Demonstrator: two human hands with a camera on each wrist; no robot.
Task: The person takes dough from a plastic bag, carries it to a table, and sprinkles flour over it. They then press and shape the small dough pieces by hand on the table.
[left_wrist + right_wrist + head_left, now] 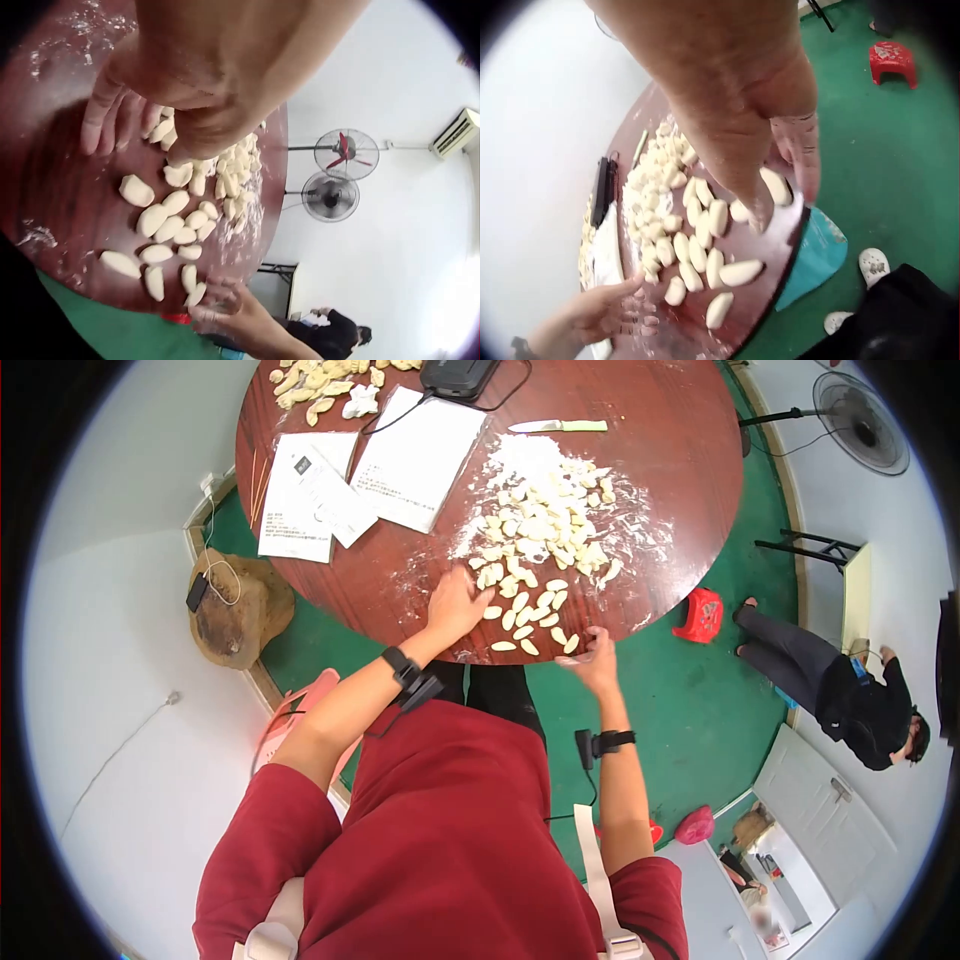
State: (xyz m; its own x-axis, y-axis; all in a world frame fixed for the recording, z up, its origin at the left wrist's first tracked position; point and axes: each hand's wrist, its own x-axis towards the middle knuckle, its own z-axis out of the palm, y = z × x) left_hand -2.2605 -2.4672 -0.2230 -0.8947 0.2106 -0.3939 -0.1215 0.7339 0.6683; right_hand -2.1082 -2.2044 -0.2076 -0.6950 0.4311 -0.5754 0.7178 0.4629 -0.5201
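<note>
Dough pieces (527, 622) lie in rows near the counter's (330, 590) front edge, close to the person so both hands can reach. The left hand (455, 605) lies flat with straight fingers, touching the pieces beside it. The right hand (592, 657) sits at the front edge, fingertips on one piece, seemingly pinching it. Behind them, floury dough (545, 520) is heaped mid-counter, with a knife (557, 426) and papers (380, 465) farther back.

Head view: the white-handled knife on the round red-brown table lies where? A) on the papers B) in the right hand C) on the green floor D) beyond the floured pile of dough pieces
D: the white-handled knife lies on bare tabletop past the floured pile of dough pieces, neither hand on it.
</note>
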